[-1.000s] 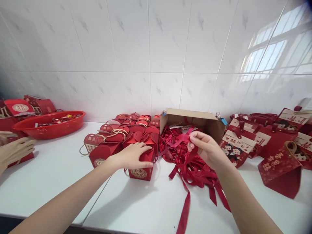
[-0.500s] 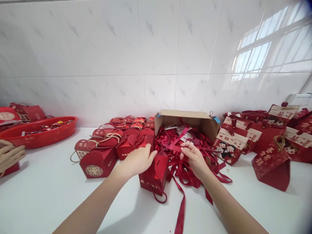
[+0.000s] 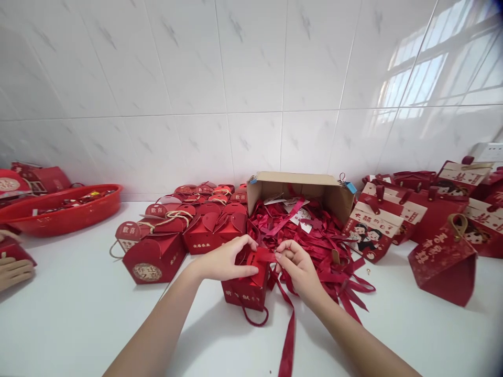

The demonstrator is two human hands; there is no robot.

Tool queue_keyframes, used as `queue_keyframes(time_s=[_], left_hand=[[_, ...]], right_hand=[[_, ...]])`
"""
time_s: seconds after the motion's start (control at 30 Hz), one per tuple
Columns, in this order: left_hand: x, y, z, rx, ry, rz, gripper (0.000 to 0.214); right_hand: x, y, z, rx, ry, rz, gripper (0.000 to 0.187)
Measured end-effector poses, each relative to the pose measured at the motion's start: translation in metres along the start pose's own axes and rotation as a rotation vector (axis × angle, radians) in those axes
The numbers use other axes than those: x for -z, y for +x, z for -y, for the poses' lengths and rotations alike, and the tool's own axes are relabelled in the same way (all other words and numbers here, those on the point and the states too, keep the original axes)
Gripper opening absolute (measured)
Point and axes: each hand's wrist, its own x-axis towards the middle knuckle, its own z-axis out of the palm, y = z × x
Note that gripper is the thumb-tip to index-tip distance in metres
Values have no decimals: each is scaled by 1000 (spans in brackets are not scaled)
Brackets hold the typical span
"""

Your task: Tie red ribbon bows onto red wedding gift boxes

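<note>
Presumably, ribbon step: the end of a red ribbon [image 3: 268,256] was held at the top of the small red box [image 3: 245,294], perhaps for threading it there; no finished knot could be seen on the lid.
Left hand [image 3: 231,257]: it gripped the box from above, thumb and fingers curved around the lid; whether it also took the ribbon, I could not tell.
Right hand [image 3: 296,267]: it pinched the ribbon narrowly between thumb and fingertips, just beside the lid.
Box position: upright on the worktop [image 3: 212,340], before the other boxes [image 3: 155,256] and just left of the ribbon heap [image 3: 326,264].
Next move: it seemed to call for a steady box and a flat, untwisted ribbon end, guided by small finger motions; too strong a pull could have bent the lid.
Box material: smooth folded card with a slight sheen, gold characters on the front, and a thick, dark red cord loop [image 3: 257,322] at the base.
Ribbon texture: flat, soft, satin-like strips, tangled together and spilling from a cardboard carton [image 3: 296,179], matt and brown.
Neighbour shapes: the other boxes had rounded lids, some with straw-coloured twisted cord; a gift bag [image 3: 371,230] showed flat cream and red faces.
</note>
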Motion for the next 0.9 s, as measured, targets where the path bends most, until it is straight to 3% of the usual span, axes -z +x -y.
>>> queue_keyframes(time_s=[0.1,0.2,0.3,0.53,0.7,0.9], left_hand=[[-3,-1,7,-28,-147,-14,47],[-6,-1,7,27,-240,-5,44],[-14,2,2,38,-177,-54,29],[-28,11,0,-131,-176,-131,5],[-35,20,-7,-127,-205,-191,11],[-24,30,-34,-237,-127,-372,13]], right_hand=[[1,0,-3,7,-17,-2,21],[0,-1,-5,3,-32,8,22],[-1,-2,-7,-6,-43,14,22],[2,1,-4,15,-109,6,17],[8,7,3,79,-293,-3,12],[24,17,8,272,-581,-231,17]])
